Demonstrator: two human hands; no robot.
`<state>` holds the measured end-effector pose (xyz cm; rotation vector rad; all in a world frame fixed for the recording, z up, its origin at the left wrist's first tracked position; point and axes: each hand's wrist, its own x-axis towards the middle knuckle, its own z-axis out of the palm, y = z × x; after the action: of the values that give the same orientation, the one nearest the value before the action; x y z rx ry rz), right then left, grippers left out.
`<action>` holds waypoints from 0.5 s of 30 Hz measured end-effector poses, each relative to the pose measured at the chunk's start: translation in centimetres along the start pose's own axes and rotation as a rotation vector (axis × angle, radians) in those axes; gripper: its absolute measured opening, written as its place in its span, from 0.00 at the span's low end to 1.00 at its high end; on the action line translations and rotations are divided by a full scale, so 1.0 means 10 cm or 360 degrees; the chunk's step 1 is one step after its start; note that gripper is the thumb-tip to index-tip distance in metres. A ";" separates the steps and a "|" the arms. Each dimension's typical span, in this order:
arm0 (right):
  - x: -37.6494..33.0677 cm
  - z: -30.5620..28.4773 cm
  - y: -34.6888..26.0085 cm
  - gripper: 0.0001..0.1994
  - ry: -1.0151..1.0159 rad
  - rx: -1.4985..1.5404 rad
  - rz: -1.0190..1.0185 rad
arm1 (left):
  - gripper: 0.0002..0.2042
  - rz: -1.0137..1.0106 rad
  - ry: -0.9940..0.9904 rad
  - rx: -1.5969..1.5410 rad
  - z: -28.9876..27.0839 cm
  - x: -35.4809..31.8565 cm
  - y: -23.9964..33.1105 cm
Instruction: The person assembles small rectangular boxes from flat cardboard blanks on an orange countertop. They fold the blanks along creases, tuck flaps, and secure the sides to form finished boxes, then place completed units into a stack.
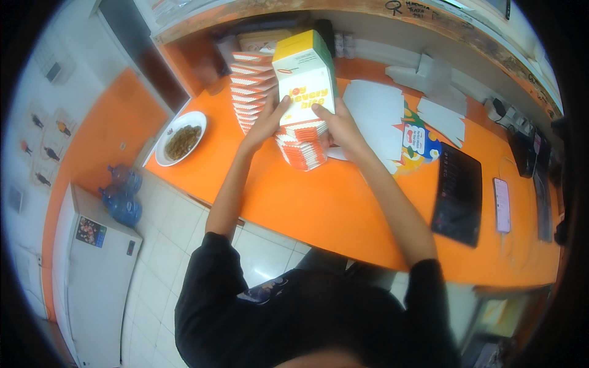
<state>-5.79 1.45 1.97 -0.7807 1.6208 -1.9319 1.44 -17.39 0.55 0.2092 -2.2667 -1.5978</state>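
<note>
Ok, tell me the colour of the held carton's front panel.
The front panel is white with yellow lettering; head view.

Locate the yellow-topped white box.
In the head view, the yellow-topped white box is at upper centre, held between the left hand and right hand, just right of the tall striped stack.

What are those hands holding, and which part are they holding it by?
The left hand and right hand hold a white-and-yellow carton by its lower sides, thumbs on its white face.
</note>
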 end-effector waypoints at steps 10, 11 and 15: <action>-0.03 0.15 0.08 0.33 0.0040 -0.0142 0.0214 | 0.36 0.0088 -0.0013 -0.0380 -0.02 -0.04 0.01; -0.04 0.16 0.08 0.34 0.0053 -0.0159 0.0229 | 0.36 0.0030 -0.0014 -0.0363 -0.02 -0.05 0.02; -0.06 0.17 0.06 0.34 0.0053 -0.0226 0.0256 | 0.35 -0.0121 -0.0014 -0.0365 0.01 -0.09 0.03</action>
<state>-4.18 0.55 1.55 -0.6537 1.7984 -1.7418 2.28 -16.89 0.62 0.2313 -2.0816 -1.8839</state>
